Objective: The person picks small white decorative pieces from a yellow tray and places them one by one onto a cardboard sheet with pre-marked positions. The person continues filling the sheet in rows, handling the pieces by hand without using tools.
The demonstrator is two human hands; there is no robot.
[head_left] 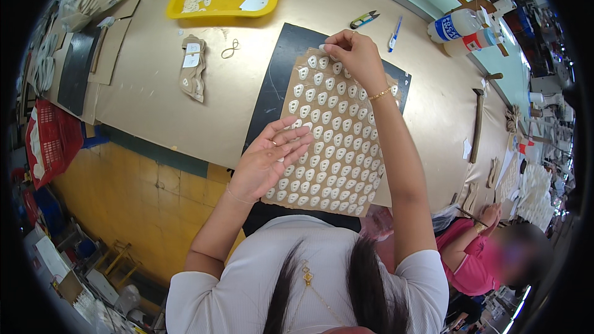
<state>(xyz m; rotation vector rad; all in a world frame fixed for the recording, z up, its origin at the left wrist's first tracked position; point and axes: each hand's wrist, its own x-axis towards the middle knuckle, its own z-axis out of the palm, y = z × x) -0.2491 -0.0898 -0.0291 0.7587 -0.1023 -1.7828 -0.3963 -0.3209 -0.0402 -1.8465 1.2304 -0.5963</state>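
Note:
A brown sheet [327, 117] lies on a black board [263, 108], covered in rows of small white rounded pieces with dark holes. At the sheet's far edge, my right hand [359, 59] is closed, with thumb and forefinger pinching a white piece [322, 47] at the end of a row. My left hand [263, 158] hovers over the sheet's left side, palm partly turned up, fingers stretched and apart. A white bit shows beside its thumb; whether the hand carries it or it lies on the sheet, I cannot tell.
A yellow tray [232, 12] of loose white pieces stands at the back. Left of the board lie a banded brown bundle [193, 74] and a rubber band [230, 49]. Snips [364, 20], a blue pen [395, 34] and bottles [455, 26] are back right. A co-worker [473, 253] sits at right.

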